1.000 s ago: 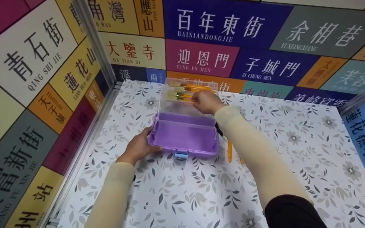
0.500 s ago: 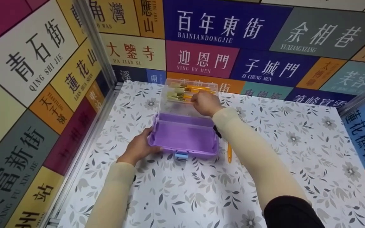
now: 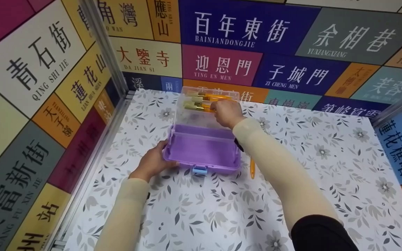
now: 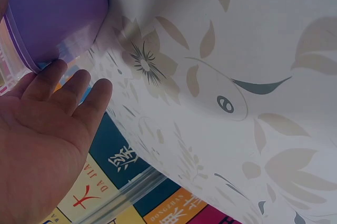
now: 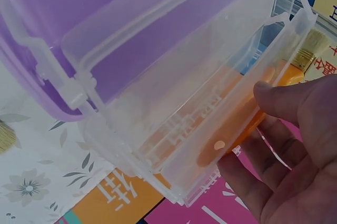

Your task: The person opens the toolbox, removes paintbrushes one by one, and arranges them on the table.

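A purple box (image 3: 201,150) with a blue latch (image 3: 200,170) stands open on the patterned table, its purple base bare inside. My left hand (image 3: 154,160) holds the base at its left side. In the left wrist view, its fingertips meet the box rim. Behind the base rises a clear plastic section (image 3: 192,120) holding several orange-handled paintbrushes (image 3: 194,98), bristles to the left. My right hand (image 3: 229,113) pinches one paintbrush (image 5: 295,74) there, thumb in front of the handle and fingers behind. Part of that handle shows through the translucent wall (image 5: 181,176).
An orange brush handle (image 3: 252,169) lies on the table right of the box, partly under my right sleeve (image 3: 281,174). Bristles (image 5: 6,135) show at the left edge of the right wrist view. Walls with printed signs (image 3: 222,62) stand behind and at both sides.
My right hand has shifted very slightly at the brushes, which have settled closer together. A second handle tip on the table is now covered by my right sleeve. The left hand has stayed put.
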`<state>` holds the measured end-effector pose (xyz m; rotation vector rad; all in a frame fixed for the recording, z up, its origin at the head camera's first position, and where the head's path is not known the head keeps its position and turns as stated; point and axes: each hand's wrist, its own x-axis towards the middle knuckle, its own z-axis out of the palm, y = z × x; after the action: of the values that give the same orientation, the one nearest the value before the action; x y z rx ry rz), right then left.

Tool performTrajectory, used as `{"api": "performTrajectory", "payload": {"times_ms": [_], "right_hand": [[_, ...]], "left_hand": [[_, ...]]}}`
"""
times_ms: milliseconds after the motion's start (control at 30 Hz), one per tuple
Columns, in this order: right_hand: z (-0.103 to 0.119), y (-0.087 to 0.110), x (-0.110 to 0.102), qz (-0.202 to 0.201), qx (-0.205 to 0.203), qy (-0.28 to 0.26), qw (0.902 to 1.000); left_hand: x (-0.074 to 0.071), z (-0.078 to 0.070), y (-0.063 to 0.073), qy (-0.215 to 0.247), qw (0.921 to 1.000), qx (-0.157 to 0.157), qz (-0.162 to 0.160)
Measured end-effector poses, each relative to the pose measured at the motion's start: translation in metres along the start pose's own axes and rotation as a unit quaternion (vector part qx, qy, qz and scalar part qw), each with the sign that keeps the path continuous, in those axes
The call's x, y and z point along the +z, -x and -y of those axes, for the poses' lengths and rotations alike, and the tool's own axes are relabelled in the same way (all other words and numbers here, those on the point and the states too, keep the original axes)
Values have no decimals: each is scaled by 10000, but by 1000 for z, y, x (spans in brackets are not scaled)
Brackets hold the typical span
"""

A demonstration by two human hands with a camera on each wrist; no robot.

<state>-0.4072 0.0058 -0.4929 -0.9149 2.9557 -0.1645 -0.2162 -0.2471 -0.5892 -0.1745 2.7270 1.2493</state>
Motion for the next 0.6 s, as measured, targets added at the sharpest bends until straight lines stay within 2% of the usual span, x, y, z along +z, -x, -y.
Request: {"api": "performTrajectory", "payload": {"times_ms": [133,367,600], "right_hand": [[0,1,-4,-95,-111,186,9997],[-2,5,-12,-513,-290,510,9970],[-2,16,-25,-430,-276,465,9976]], "left_hand": [[-1,-1,0,49,10000,15,-12],[0,-1,0,4,10000,67,-24],[0,0,0,16,10000,37,-45]]}}
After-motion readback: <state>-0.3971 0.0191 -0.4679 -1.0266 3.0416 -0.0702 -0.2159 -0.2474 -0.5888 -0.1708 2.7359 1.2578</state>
